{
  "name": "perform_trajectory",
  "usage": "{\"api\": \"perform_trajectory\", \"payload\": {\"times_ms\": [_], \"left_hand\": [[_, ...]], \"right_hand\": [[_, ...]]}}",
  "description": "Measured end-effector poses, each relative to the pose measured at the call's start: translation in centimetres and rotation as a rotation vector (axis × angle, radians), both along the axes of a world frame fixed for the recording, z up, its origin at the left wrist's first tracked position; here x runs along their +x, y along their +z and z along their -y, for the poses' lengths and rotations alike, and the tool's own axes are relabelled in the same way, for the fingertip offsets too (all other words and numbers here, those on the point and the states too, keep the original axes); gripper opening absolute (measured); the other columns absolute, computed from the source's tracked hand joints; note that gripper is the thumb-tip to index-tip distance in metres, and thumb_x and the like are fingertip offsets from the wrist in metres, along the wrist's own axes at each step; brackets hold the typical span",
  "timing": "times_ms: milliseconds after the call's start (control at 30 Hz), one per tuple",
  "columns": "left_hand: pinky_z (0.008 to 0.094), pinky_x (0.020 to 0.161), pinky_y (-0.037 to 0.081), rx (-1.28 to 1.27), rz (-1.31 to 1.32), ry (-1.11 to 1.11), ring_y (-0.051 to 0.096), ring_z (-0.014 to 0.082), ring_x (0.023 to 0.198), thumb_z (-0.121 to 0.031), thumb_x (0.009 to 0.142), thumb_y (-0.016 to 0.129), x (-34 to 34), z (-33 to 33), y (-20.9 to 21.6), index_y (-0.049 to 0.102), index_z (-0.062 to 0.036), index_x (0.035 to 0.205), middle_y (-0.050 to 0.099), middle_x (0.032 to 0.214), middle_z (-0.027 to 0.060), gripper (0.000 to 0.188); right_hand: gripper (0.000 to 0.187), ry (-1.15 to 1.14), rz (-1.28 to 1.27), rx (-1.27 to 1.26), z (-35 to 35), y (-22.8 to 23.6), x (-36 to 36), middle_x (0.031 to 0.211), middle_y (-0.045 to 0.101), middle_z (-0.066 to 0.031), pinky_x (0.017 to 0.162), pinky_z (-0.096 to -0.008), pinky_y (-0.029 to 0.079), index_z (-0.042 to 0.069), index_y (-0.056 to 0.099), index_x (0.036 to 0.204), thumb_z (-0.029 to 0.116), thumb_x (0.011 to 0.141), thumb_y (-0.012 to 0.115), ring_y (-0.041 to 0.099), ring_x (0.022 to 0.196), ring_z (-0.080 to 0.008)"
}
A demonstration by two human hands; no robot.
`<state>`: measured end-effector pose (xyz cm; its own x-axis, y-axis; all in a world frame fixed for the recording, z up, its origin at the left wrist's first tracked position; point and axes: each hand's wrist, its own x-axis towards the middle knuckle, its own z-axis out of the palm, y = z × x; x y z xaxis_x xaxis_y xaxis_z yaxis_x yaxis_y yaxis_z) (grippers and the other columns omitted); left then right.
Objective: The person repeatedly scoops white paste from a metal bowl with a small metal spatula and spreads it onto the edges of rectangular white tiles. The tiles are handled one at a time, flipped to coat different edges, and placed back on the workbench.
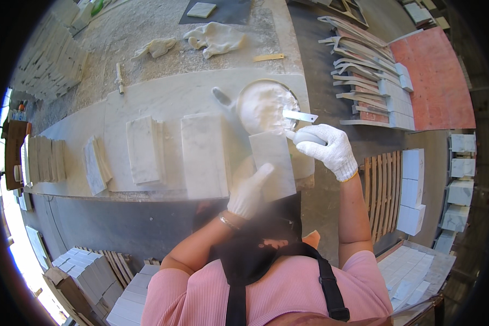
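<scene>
The left hand [248, 191] pinches a pale tile [274, 163]. The right hand [331, 149] grips a grey tool [313, 135] near white paste [262, 106].

Rectangular marble tile [277, 165], in my left hand [248, 193], one short edge toward twelve o'clock; grey-handled tool [311, 136], in my right hand [332, 148], at its two o'clock; white paste [262, 106], bowled, at twelve.

Bright glare far left, fisheye-bent dark rim
</scene>
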<state>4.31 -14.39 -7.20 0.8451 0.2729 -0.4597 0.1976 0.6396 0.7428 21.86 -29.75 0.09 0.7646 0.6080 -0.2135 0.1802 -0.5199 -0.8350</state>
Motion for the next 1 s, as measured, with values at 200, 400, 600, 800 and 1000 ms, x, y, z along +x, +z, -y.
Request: {"api": "perform_trajectory", "payload": {"times_ms": [200, 400, 600, 800, 1000], "left_hand": [[0.0319, 0.096, 0.052, 0.001, 0.000, -0.012, 0.063, 0.0148, 0.109, -0.020, 0.103, 0.067, -0.08, -0.05, 0.11, 0.062, 0.0007, 0.136, 0.069, 0.124, 0.0077, 0.039], [0.0326, 0.097, 0.052, -0.018, 0.001, -0.021, 0.063, 0.0153, 0.111, -0.020, 0.103, 0.067, -0.07, -0.10, 0.15, 0.061, 0.0015, 0.137, 0.069, 0.125, 0.0083, 0.041], [0.0321, 0.097, 0.051, -0.068, 0.005, 0.001, 0.063, 0.0146, 0.110, -0.020, 0.103, 0.067, -0.02, -0.01, 0.63, 0.062, 0.0012, 0.136, 0.069, 0.123, 0.0077, 0.039], [0.0315, 0.095, 0.052, -0.043, -0.002, -0.006, 0.063, 0.0138, 0.108, -0.020, 0.103, 0.067, -0.01, -0.09, 0.70, 0.063, 0.0005, 0.135, 0.069, 0.122, 0.0069, 0.038], [0.0315, 0.096, 0.052, -0.025, 0.001, -0.008, 0.063, 0.0139, 0.109, -0.020, 0.103, 0.068, -0.07, -0.08, 0.39, 0.062, 0.0006, 0.136, 0.069, 0.123, 0.0071, 0.039]], "right_hand": [[0.029, -0.002, 0.008, 0.002, -0.04, -0.05, 0.07, 0.106, 0.080, -0.0096, 0.089, -0.0307, 0.056, 0.004, 0.083, 0.110, 0.018, 0.085, 0.085, 0.075, 0.096, -0.0159], [0.028, 0.008, 0.029, -0.007, -0.15, -0.01, 0.08, 0.104, 0.080, -0.0098, 0.087, -0.0308, 0.056, 0.005, 0.083, 0.109, 0.018, 0.084, 0.084, 0.074, 0.093, -0.0160], [0.031, 0.028, 0.045, -0.013, -0.24, 0.03, 0.14, 0.104, 0.080, -0.0076, 0.088, -0.0307, 0.059, 0.002, 0.082, 0.110, 0.012, 0.082, 0.086, 0.074, 0.094, -0.0136], [0.031, 0.016, 0.040, -0.014, -0.33, 0.20, 0.04, 0.104, 0.080, -0.0083, 0.087, -0.0307, 0.059, 0.001, 0.082, 0.111, 0.011, 0.082, 0.087, 0.074, 0.093, -0.0138], [0.034, 0.006, 0.005, 0.007, -0.25, 0.21, 0.08, 0.105, 0.079, -0.0068, 0.088, -0.0303, 0.057, 0.000, 0.080, 0.113, 0.012, 0.082, 0.088, 0.072, 0.095, -0.0129]]}}
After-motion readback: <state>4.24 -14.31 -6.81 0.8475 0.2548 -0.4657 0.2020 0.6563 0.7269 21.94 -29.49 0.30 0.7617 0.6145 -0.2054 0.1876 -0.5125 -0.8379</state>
